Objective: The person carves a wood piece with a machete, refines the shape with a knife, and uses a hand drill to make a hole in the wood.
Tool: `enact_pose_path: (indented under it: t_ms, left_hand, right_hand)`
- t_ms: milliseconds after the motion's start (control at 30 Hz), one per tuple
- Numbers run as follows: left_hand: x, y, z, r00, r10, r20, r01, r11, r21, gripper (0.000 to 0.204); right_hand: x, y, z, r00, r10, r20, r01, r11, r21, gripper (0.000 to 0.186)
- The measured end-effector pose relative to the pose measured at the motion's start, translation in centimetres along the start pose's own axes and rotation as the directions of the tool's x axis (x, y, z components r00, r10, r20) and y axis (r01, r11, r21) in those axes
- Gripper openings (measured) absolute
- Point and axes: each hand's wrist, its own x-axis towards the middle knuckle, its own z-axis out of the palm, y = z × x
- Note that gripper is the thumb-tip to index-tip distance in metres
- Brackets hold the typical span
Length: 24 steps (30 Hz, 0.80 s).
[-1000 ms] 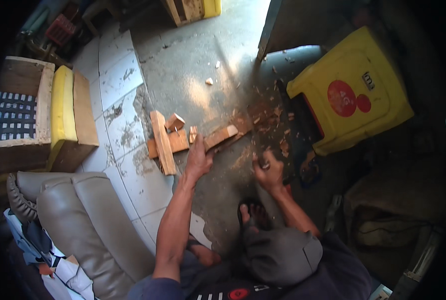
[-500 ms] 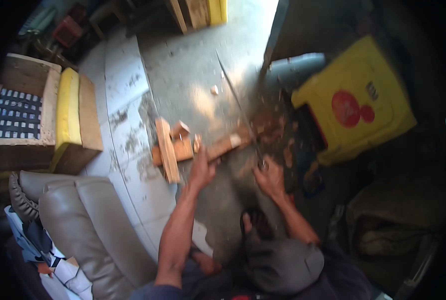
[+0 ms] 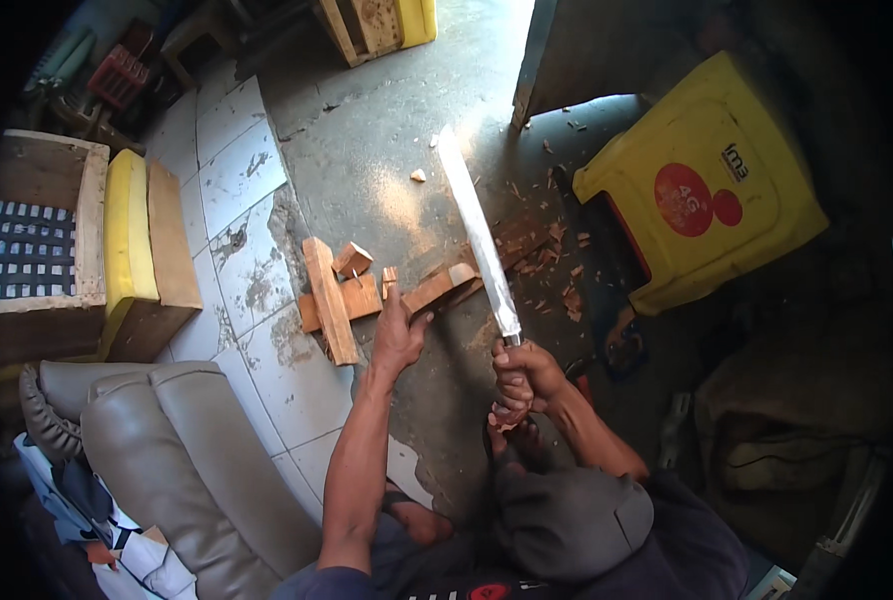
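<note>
Steel machete (image 3: pixel 479 235) raised in right hand's (image 3: pixel 523 380) clenched fingers; left hand (image 3: pixel 399 335) grips wood piece (image 3: pixel 435 290).

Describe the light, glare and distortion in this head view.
Head view: sunlight falls on the concrete floor and glares off the long blade in the right hand; right side and corners sink into shadow; fisheye bends the floor tiles; focus stays fairly sharp.

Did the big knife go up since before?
Yes. The long knife in the right hand has swung up from the wood chips, its tip now toward the doorway.
</note>
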Motion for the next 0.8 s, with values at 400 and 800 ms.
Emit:
enact_pose_path:
  t_ms: [400,800]
  left_hand:
    - [0.1,-0.8,0.3,0.998,-0.041,0.053,0.043,0.998,-0.04,0.062]
    - [-0.4,-0.3,0.1,0.991,-0.121,0.058,0.123,0.992,-0.034,0.052]
  right_hand:
    - [0.4,0.8,0.5,0.981,-0.046,0.19,-0.009,0.96,0.281,0.017]
    - [1.7,1.2,-2.1,0.835,-0.431,-0.342,0.027,0.652,-0.758,0.019]
